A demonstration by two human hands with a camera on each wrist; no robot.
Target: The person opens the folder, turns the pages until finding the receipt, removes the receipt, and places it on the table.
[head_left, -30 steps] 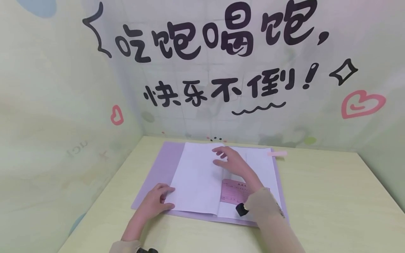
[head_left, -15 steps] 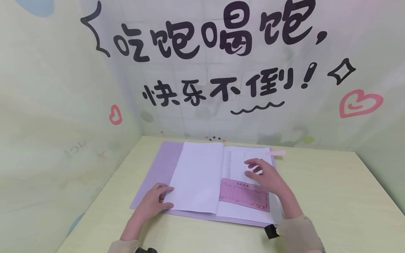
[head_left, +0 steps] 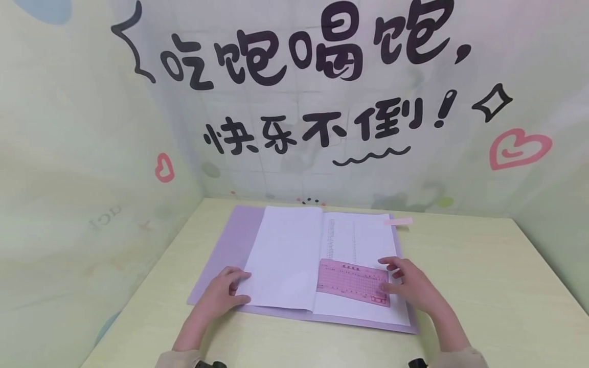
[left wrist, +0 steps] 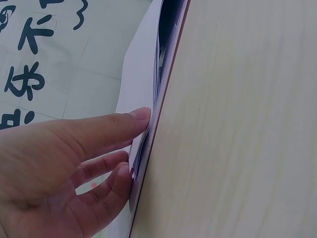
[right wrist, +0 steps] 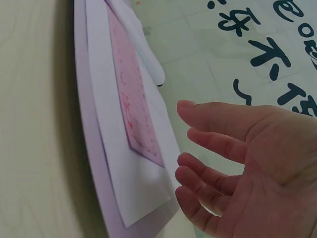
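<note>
A purple folder (head_left: 239, 230) lies spread on the table with white pages in it. On its right-hand page (head_left: 363, 235) rests a pink printed slip (head_left: 352, 281), probably a receipt form, also seen in the right wrist view as a pink strip (right wrist: 131, 89). At the lower left edge of the left-hand pages (head_left: 285, 255), my left hand (head_left: 225, 291) rests its thumb and fingers on the paper. My right hand (head_left: 411, 286) is beside the slip's right end, fingers loosely bent. In the right wrist view, a gap separates this hand (right wrist: 237, 168) from the slip.
A pale pink tab (head_left: 399, 221) sticks out past the folder's upper right edge. Behind the light wooden table (head_left: 469, 276) stands a printed wall covering (head_left: 294, 174) with large black lettering. Another covering (head_left: 92, 204) borders the left side.
My right hand has come from above the middle of the folder rightward and down to the slip's right end, uncovering the slip. The left hand stays at the page edge.
</note>
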